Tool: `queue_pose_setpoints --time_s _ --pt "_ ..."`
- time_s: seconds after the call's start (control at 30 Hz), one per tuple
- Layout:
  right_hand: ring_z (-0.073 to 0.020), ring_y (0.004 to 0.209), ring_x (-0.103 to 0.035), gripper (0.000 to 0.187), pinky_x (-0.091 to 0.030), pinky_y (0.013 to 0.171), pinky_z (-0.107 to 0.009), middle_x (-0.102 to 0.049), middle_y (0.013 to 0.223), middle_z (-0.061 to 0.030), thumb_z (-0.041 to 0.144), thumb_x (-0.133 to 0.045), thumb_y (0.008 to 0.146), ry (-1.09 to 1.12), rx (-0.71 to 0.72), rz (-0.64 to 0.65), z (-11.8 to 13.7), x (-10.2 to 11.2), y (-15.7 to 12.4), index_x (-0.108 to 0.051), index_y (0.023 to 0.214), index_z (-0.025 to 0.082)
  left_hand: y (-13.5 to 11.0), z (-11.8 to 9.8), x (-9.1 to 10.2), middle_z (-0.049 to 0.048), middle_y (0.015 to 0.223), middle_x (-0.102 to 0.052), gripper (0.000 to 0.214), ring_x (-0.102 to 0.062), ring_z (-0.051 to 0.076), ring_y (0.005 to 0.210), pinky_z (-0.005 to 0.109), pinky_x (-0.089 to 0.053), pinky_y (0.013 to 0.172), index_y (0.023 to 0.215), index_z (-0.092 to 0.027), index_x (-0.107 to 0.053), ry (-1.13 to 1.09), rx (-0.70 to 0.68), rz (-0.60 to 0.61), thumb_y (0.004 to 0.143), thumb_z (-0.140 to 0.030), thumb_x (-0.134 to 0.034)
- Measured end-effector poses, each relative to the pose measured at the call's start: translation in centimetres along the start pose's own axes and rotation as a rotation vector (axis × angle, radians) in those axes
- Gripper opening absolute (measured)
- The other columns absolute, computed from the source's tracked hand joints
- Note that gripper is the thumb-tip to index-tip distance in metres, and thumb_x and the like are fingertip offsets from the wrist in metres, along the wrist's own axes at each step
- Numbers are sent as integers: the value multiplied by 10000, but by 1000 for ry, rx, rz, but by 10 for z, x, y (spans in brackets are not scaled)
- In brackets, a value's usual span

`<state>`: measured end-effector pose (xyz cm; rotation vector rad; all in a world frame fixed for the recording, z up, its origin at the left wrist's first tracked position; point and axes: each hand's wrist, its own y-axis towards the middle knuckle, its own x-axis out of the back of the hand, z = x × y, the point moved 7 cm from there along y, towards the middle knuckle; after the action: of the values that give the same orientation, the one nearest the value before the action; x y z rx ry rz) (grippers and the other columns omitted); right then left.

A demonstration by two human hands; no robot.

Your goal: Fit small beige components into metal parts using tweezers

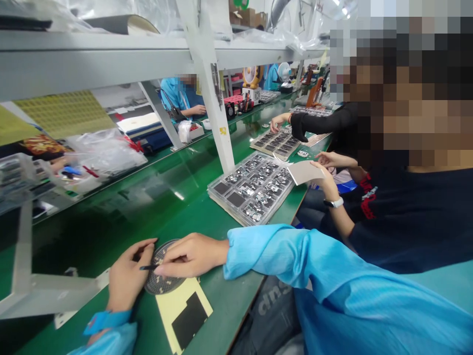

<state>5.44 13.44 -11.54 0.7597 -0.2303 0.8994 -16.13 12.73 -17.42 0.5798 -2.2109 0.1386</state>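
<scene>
Head view: my left hand [129, 276] steadies the round black mesh disc [164, 282] on the green bench mat [236, 296], fingers spread at its rim; my right hand [192, 255] pinches a thin black pick [148, 267], fingers pressed together.

Counted here are one left hand [129, 276], one right hand [192, 255], one round black mesh disc [162, 281], one black pointed tool [148, 267], one cream sheet [175, 303], three parts trays [251, 187], two desk fans [253, 76] and three co-workers [406, 222] along one green desk [92, 236].

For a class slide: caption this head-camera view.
Left hand, right hand work a round dark disc with a thin black tool.
</scene>
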Motion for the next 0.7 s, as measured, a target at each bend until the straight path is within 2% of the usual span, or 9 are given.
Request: queue_pose_setpoints --time_s 0.3,0.47,0.7 --pt "-98 846 -559 416 -417 806 -214 -636 833 -8 486 -536 1062 12 -7 17 0 0 0 -627 816 163 -1 -3 2 53 1130 -790 494 -701 302 1033 402 -531 891 1088 -241 -797 31 21 14 785 -573 -593" --pt "-99 811 -530 427 -410 781 -219 -576 790 9 510 -581 1040 8 -38 53 1 0 0 -593 779 173 -4 -10 3 58 1155 -783 501 -695 319 1077 428 -526 963 1082 -239 -792 20 57 27 760 -571 -598" --pt "-99 818 -546 446 -425 767 -204 -582 797 4 512 -562 1049 18 -79 90 2 0 1 -574 756 177 -2 -12 5 67 1150 -780 498 -696 349 1104 478 -520 1024 1064 -247 -784 24 57 35 747 -585 -602"
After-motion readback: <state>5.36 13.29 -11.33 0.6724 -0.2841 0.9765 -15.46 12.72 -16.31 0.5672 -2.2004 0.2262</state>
